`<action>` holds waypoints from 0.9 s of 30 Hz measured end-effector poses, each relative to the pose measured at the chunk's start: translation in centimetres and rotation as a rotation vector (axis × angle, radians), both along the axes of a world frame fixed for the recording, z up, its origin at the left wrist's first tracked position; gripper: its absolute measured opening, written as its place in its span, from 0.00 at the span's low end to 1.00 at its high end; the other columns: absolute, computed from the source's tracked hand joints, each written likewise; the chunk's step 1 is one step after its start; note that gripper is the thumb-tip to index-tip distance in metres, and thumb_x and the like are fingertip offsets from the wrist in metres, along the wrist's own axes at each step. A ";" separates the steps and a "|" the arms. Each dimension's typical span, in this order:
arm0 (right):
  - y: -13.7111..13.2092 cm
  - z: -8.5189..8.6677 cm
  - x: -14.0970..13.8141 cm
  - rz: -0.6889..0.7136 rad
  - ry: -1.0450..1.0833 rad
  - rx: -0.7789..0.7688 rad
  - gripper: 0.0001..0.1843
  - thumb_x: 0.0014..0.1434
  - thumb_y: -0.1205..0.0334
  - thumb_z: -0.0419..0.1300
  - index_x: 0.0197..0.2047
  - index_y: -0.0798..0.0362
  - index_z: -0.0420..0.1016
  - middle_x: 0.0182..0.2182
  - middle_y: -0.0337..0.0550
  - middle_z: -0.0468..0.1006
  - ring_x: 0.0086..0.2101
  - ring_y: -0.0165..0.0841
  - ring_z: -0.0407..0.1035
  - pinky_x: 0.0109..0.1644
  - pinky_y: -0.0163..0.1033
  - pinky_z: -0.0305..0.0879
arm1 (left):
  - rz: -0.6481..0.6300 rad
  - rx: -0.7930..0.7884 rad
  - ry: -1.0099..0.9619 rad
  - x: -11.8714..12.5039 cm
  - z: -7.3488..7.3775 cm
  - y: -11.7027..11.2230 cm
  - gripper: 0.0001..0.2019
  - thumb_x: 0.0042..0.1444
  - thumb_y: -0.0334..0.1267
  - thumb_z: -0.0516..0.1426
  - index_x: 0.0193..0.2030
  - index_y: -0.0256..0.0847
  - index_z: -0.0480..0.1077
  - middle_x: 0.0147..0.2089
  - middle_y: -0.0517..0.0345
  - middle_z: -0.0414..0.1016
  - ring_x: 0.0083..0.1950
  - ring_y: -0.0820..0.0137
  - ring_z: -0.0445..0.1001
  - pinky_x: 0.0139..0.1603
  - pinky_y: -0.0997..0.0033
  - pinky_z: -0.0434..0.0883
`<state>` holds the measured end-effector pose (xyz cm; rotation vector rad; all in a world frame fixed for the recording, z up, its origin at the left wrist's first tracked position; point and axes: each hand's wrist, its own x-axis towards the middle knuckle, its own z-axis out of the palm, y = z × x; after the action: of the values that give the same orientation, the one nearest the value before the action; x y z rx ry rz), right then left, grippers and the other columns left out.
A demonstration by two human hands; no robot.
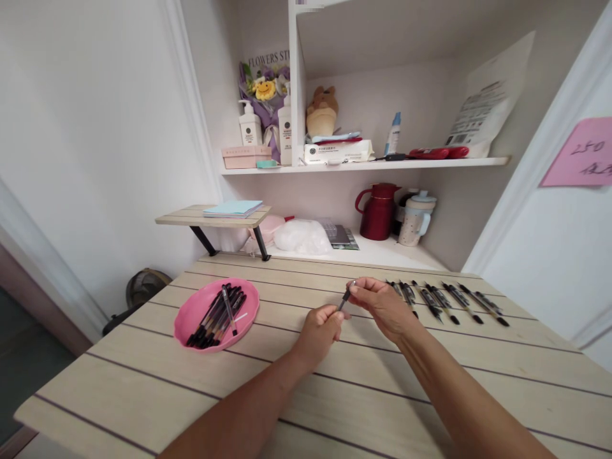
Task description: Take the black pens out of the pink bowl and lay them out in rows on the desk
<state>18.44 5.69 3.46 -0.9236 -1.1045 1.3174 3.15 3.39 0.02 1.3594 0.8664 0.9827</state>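
At the left of the frame, a pink dish (252, 298) on the table (143, 364) holds a bundle of dark pens (210, 324), most slanting the same way, with one clearer pen lying across the top. Near the middle of the frame, the left hand (318, 331) is closed around the lower part of a single pen (344, 299); the dark barrel sticks out above the thumb, tilted toward the upper right. Just right of it, the right hand (377, 305) pinches the pen's upper end between thumb and fingertips, so the visible stretch lies between the two grips. At the right of the frame, a row of pens (461, 302) lies slanted on the table, its left end partly hidden behind the right hand.
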 end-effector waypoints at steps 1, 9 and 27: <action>0.1 0.1 0.3 0.014 -0.030 -0.002 0.12 0.39 0.58 0.67 0.26 0.53 0.72 0.28 0.38 0.75 0.28 0.26 0.66 0.37 0.35 0.63 | -0.008 -0.015 -0.011 0.0 0.0 0.0 0.15 0.51 0.46 0.51 0.37 0.34 0.68 0.16 0.68 0.56 0.15 0.83 0.48 0.17 0.78 0.46; 3.9 -0.1 5.6 -0.510 -0.608 0.026 0.13 0.52 0.54 0.52 0.32 0.54 0.72 0.28 0.45 0.77 0.25 0.30 0.69 0.28 0.34 0.62 | 0.041 -0.185 -0.112 -0.2 -0.7 0.5 0.15 0.50 0.47 0.51 0.34 0.36 0.65 0.16 0.70 0.55 0.13 0.84 0.45 0.14 0.79 0.40; 7.0 -4.1 -0.6 -0.287 -1.670 0.076 0.11 0.49 0.74 0.51 0.34 0.62 0.73 0.37 0.61 0.74 0.37 0.41 0.71 0.38 0.40 0.62 | 0.068 -0.189 -0.098 -0.7 -1.6 1.0 0.15 0.51 0.48 0.50 0.32 0.36 0.66 0.15 0.69 0.56 0.12 0.84 0.48 0.13 0.80 0.43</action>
<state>17.86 12.68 -0.68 -2.0957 -2.0383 -0.0191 2.48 4.42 -1.57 1.1189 0.9126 0.9848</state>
